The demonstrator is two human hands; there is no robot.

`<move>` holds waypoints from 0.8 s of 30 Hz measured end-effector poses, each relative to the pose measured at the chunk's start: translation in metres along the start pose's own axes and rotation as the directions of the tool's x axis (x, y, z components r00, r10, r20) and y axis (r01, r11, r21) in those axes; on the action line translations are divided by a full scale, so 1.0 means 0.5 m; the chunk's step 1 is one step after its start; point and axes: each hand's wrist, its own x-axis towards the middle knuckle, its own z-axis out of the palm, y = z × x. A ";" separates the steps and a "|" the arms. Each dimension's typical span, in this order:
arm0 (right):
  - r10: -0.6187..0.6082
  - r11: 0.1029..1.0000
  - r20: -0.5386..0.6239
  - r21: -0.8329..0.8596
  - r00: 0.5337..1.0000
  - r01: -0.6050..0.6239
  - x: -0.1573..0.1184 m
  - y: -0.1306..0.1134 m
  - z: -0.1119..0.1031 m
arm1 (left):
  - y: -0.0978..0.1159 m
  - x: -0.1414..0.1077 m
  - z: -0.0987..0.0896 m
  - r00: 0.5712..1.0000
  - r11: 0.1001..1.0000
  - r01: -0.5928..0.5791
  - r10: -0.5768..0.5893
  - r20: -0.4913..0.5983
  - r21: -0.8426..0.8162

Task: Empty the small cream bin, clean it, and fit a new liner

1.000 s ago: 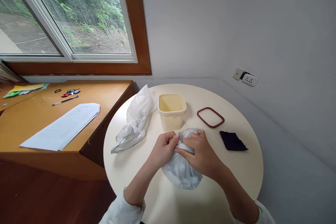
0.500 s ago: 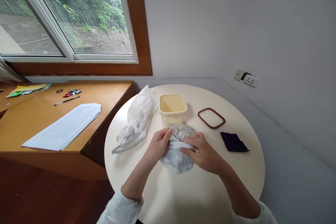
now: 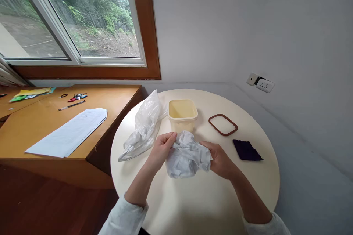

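Note:
A crumpled whitish plastic bag (image 3: 184, 161) hangs between my hands above the near middle of the round table. My left hand (image 3: 162, 147) pinches its upper left edge between thumb and fingers. My right hand (image 3: 219, 158) is closed on the bag's right side, and the folds partly cover those fingers. Whatever the bag may contain is hidden. Just behind it stands a pale yellow square tub (image 3: 182, 114), open at the top. To the right of the tub lies a brown rounded frame (image 3: 235, 129), and nearer me a dark folded cloth (image 3: 246, 150).
Another translucent plastic bag (image 3: 145, 125) lies on the left of the white round table (image 3: 187, 205). A wooden desk (image 3: 116, 93) abuts at left, holding papers (image 3: 68, 132), a pen (image 3: 71, 105) and keys (image 3: 78, 97). Wall sockets (image 3: 265, 85) are at right.
The bunched top of the bag has been loosened and spread out. My right hand has moved outward to the right, stretching the bag's folds; my left hand stays nearly in place.

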 end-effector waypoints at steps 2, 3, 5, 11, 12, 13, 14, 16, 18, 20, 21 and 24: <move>-0.015 0.998 -0.033 0.062 0.999 0.017 0.003 0.013 0.004 | -0.003 0.003 0.003 1.000 1.000 0.000 0.000 -0.006 0.012; -0.020 0.994 -0.049 0.108 0.999 0.025 0.004 0.021 0.006 | -0.004 0.004 0.005 1.000 1.000 0.002 -0.002 -0.015 0.013; -0.003 0.982 -0.079 0.190 0.997 0.019 0.007 0.035 0.010 | -0.004 0.004 0.008 0.999 1.000 0.001 -0.001 -0.037 0.007; 0.112 0.878 -0.174 0.478 0.978 -0.015 0.006 0.070 0.021 | 0.005 -0.003 0.013 0.998 0.999 -0.006 0.003 -0.059 -0.052; 0.151 0.842 -0.189 0.539 0.970 -0.026 0.004 0.075 0.021 | 0.005 -0.004 0.012 0.998 0.998 -0.003 0.000 -0.057 -0.056; 0.188 0.821 -0.206 0.569 0.960 -0.039 0.002 0.080 0.021 | 0.005 -0.004 0.012 0.998 0.998 -0.002 -0.001 -0.060 -0.057; 0.209 0.827 -0.221 0.560 0.953 -0.052 0.001 0.083 0.020 | 0.003 -0.003 0.011 0.998 0.999 -0.004 0.001 -0.068 -0.052; 0.193 0.902 -0.222 0.423 0.956 -0.084 -0.001 0.089 0.017 | -0.001 -0.001 0.008 0.995 0.999 -0.012 0.009 -0.096 -0.034; 0.147 0.969 -0.235 0.230 0.961 -0.092 0.002 0.094 0.017 | -0.006 0.001 0.007 0.992 1.000 -0.007 0.005 -0.127 -0.014; 0.126 0.987 -0.334 0.140 0.934 -0.083 0.009 0.099 0.021 | -0.008 0.002 0.007 0.992 1.000 0.008 -0.008 -0.129 0.000; 0.132 0.985 -0.404 0.154 0.905 -0.075 0.012 0.101 0.025 | -0.009 0.001 0.008 0.993 1.000 0.008 -0.007 -0.116 0.004; 0.224 0.923 -0.495 0.385 0.840 -0.019 0.018 0.106 0.037 | -0.006 0.000 0.011 0.998 0.999 -0.031 0.031 -0.049 -0.008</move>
